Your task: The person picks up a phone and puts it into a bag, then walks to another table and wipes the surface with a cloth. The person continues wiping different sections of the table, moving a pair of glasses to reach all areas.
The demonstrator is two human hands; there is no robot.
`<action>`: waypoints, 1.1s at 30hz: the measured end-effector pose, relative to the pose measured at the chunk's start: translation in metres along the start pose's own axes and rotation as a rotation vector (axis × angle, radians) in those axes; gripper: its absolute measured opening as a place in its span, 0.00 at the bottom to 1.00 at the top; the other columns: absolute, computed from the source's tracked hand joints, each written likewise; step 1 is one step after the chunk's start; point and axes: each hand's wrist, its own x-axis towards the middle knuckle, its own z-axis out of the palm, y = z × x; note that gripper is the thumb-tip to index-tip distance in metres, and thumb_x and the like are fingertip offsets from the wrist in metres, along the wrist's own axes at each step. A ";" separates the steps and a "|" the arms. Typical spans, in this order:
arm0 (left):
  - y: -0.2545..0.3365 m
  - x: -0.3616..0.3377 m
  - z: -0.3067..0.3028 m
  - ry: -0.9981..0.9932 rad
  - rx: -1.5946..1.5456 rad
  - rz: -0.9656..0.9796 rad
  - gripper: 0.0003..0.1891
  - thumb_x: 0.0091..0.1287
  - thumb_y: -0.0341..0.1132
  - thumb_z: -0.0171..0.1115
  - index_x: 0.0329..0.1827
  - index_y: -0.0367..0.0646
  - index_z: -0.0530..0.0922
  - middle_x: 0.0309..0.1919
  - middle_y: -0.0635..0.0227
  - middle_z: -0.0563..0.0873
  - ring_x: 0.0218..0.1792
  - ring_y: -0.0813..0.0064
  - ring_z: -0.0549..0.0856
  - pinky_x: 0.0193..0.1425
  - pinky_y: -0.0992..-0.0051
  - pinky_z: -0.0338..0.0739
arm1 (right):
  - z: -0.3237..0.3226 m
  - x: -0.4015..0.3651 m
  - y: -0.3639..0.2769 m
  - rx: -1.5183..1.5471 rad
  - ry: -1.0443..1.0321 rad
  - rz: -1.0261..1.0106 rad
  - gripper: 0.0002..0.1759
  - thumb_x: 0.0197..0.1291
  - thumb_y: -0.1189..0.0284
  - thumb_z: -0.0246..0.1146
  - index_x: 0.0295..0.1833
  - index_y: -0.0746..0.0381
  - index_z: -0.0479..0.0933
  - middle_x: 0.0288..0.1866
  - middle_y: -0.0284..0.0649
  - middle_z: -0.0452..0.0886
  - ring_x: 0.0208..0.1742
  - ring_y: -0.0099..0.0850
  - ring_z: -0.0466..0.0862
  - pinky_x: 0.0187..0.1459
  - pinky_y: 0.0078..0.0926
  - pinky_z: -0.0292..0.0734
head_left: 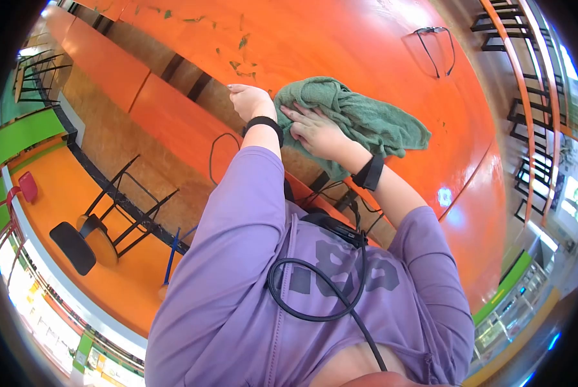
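A crumpled green cloth (373,116) lies across the near edge of the orange table (353,39), one corner hanging over the side. My right hand (318,132) presses down on it, its fingers bent against the fabric and the thumb lower down. Just left of the cloth, my left hand (251,103) is raised by the table edge with its fingers curled in. Its palm is turned away, so I cannot see whether anything is inside. Bits of green leaf (240,68) are scattered on the tabletop beyond my left hand.
Eyeglasses (434,48) lie at the far right of the table. A long orange bench (166,106) runs along the left side. A black cable (315,264) loops over my chest. Chairs (108,232) stand at the lower left, and black-legged stools (528,129) line the right.
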 end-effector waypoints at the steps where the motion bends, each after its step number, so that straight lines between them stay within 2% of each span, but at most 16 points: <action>1: -0.001 0.002 0.001 0.000 0.005 0.001 0.31 0.73 0.51 0.23 0.55 0.38 0.73 0.49 0.49 0.81 0.50 0.47 0.80 0.56 0.54 0.74 | 0.001 0.001 0.000 -0.020 0.035 -0.009 0.02 0.56 0.73 0.55 0.34 0.58 0.68 0.71 0.37 0.64 0.72 0.42 0.61 0.69 0.47 0.55; 2: -0.002 0.003 0.003 0.002 0.009 0.004 0.31 0.73 0.51 0.23 0.55 0.38 0.73 0.49 0.49 0.81 0.50 0.47 0.80 0.56 0.54 0.74 | -0.002 -0.003 -0.001 0.011 0.074 -0.027 0.04 0.55 0.73 0.58 0.36 0.56 0.70 0.70 0.35 0.66 0.71 0.41 0.63 0.68 0.47 0.57; 6: -0.001 0.003 0.002 0.007 0.018 -0.002 0.31 0.73 0.51 0.23 0.55 0.38 0.73 0.49 0.49 0.82 0.50 0.47 0.80 0.55 0.55 0.75 | -0.016 -0.059 0.001 0.037 -0.040 -0.026 0.09 0.50 0.75 0.62 0.37 0.53 0.73 0.69 0.33 0.66 0.70 0.40 0.64 0.66 0.42 0.61; 9: -0.001 0.001 0.002 0.021 -0.014 0.003 0.31 0.73 0.51 0.24 0.55 0.38 0.73 0.48 0.49 0.82 0.49 0.47 0.81 0.55 0.56 0.75 | -0.021 -0.108 0.005 0.069 -0.095 -0.006 0.12 0.47 0.77 0.62 0.39 0.52 0.75 0.70 0.33 0.65 0.71 0.40 0.63 0.66 0.40 0.62; 12: -0.005 0.008 0.005 0.017 0.018 0.004 0.31 0.73 0.51 0.24 0.55 0.38 0.73 0.48 0.50 0.82 0.49 0.47 0.81 0.55 0.55 0.75 | -0.032 -0.152 0.004 0.118 -0.190 0.098 0.16 0.43 0.78 0.62 0.41 0.51 0.76 0.70 0.33 0.64 0.71 0.41 0.63 0.66 0.40 0.62; 14: -0.002 0.006 0.003 0.015 -0.003 0.000 0.31 0.73 0.51 0.25 0.55 0.38 0.73 0.48 0.50 0.82 0.49 0.47 0.81 0.54 0.55 0.75 | -0.037 -0.180 0.006 0.122 -0.215 0.122 0.20 0.41 0.80 0.62 0.43 0.51 0.75 0.71 0.36 0.63 0.72 0.44 0.61 0.67 0.40 0.61; 17: -0.003 0.005 0.003 0.012 -0.030 0.006 0.31 0.73 0.52 0.25 0.56 0.39 0.73 0.48 0.49 0.82 0.49 0.47 0.81 0.54 0.55 0.75 | -0.036 -0.189 0.004 0.077 -0.265 0.135 0.21 0.38 0.80 0.62 0.43 0.52 0.75 0.72 0.38 0.62 0.72 0.46 0.60 0.68 0.41 0.60; 24: -0.003 0.006 0.003 0.010 0.001 0.003 0.31 0.73 0.52 0.23 0.56 0.41 0.72 0.48 0.50 0.82 0.49 0.47 0.80 0.55 0.53 0.74 | -0.038 -0.122 -0.001 0.004 -0.374 -0.015 0.16 0.40 0.78 0.63 0.38 0.54 0.74 0.73 0.33 0.59 0.72 0.42 0.61 0.67 0.40 0.61; 27: 0.001 0.004 0.000 0.000 0.023 -0.026 0.31 0.73 0.52 0.23 0.56 0.40 0.73 0.49 0.50 0.82 0.50 0.47 0.80 0.56 0.53 0.74 | -0.017 -0.072 -0.001 0.055 -0.312 -0.097 0.14 0.42 0.78 0.61 0.39 0.54 0.76 0.73 0.32 0.60 0.72 0.41 0.62 0.68 0.41 0.60; 30: 0.002 0.002 -0.001 0.004 0.017 -0.028 0.31 0.73 0.52 0.23 0.55 0.40 0.73 0.49 0.50 0.82 0.50 0.46 0.80 0.56 0.53 0.73 | -0.007 -0.021 -0.003 0.093 -0.200 -0.096 0.14 0.44 0.78 0.61 0.40 0.55 0.76 0.72 0.35 0.63 0.71 0.47 0.61 0.68 0.44 0.58; 33: -0.002 0.007 0.003 0.020 0.008 0.002 0.32 0.73 0.52 0.23 0.55 0.39 0.73 0.49 0.48 0.82 0.50 0.46 0.80 0.56 0.53 0.73 | 0.001 -0.008 -0.007 0.152 -0.141 -0.023 0.14 0.45 0.78 0.61 0.41 0.54 0.78 0.72 0.35 0.62 0.72 0.46 0.60 0.68 0.44 0.57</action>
